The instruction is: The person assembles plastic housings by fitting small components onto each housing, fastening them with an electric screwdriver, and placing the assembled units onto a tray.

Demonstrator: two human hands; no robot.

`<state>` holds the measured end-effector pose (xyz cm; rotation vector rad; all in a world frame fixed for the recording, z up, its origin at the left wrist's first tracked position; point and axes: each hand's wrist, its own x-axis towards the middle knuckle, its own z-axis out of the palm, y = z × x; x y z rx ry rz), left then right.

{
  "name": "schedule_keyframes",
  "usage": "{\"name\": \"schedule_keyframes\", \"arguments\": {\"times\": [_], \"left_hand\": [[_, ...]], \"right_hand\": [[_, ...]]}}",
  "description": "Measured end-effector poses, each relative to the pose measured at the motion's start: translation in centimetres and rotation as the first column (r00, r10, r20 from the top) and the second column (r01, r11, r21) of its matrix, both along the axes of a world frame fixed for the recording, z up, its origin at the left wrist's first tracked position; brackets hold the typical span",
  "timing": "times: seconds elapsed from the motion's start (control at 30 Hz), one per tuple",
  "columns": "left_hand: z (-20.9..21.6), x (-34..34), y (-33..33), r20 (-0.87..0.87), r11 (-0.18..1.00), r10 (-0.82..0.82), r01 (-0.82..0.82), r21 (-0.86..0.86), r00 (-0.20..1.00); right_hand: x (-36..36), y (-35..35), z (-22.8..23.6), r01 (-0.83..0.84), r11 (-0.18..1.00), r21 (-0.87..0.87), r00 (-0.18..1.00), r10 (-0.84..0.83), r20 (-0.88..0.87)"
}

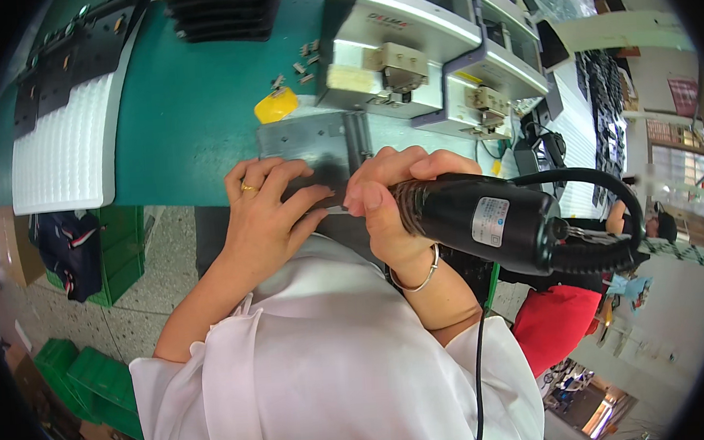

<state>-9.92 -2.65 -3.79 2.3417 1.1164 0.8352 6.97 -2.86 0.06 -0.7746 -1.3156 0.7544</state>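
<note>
My right hand [391, 201] is wrapped round a black electric screwdriver [456, 213], which lies sideways with its cord end to the right. Its tip is hidden behind my fingers. My left hand [266, 205], with a gold ring, has bent fingers over the near part of a dark grey metal block [303, 138] at the table's front edge, thumb at the near side. Any small part under these fingertips is hidden. Just behind the block lie a yellow piece [276, 105] and several small metal parts [305, 61].
Two grey bench machines [407, 63] stand at the back right of the green table [164, 118]. A white ribbed tray [66, 157] with black parts is at left, black stacked trays [226, 10] at the back. Green crates [120, 250] stand below; a person in red [560, 320] is at right.
</note>
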Motion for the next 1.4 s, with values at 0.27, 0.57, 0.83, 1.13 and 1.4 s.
{"name": "schedule_keyframes", "arguments": {"times": [0.27,0.57,0.83,1.13,1.4], "left_hand": [[0.6,0.6,0.1,-0.018,0.998,-0.022,0.021,-0.06,1.0],[0.4,1.0,0.3,-0.015,0.999,-0.023,0.023,-0.039,1.0],[0.5,1.0,0.5,-0.019,0.999,-0.025,0.025,-0.038,1.0],[0.6,1.0,0.5,-0.02,0.999,-0.028,0.027,-0.042,0.999],[0.5,0.9,0.3,-0.024,0.999,-0.024,0.023,-0.049,0.999]], "right_hand": [[5.7,-0.1,3.9,0.278,0.934,0.224,0.928,-0.201,-0.314],[12.7,2.3,5.6,0.608,0.725,0.324,0.794,-0.557,-0.246],[12.7,3.1,5.4,0.588,0.736,0.334,0.809,-0.539,-0.235],[12.6,3.3,6.0,0.617,0.747,0.248,0.787,-0.584,-0.199],[12.7,4.7,7.4,0.584,0.805,0.099,0.81,-0.573,-0.12]]}}
